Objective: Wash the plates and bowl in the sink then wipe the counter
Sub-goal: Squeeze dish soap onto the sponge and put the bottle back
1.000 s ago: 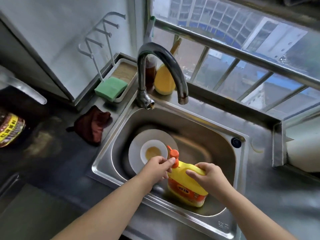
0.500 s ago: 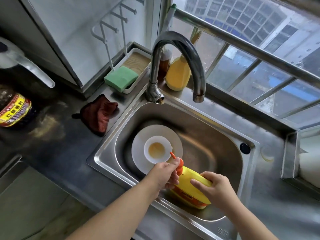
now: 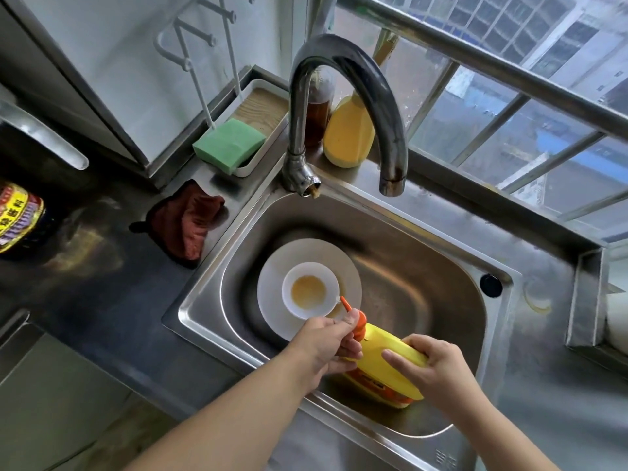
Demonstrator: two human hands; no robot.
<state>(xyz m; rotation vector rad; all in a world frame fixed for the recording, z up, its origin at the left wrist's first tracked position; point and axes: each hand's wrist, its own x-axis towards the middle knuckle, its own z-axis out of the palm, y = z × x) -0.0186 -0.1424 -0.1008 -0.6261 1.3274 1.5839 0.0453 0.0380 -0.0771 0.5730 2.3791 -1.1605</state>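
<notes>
I had the yellow plastic dish-soap bottle point(image 3: 390, 365) tipped over the stainless steel sink point(image 3: 424, 266), its orange nozzle pointing at the small white bowl point(image 3: 311, 289). My right hand point(image 3: 438, 368) wrapped round the bottle's body, fingers curled over its top side. My left hand point(image 3: 326, 345) pinched the orange cap point(image 3: 361, 321) at the neck. The bowl, with brownish residue inside, sat on the round white plate point(image 3: 272, 290) at the sink's bottom left. On the dark counter point(image 3: 85, 283) a crumpled dark red cloth point(image 3: 190, 226) lay beside the sink, a green sponge point(image 3: 229, 145) in its tray just beyond.
</notes>
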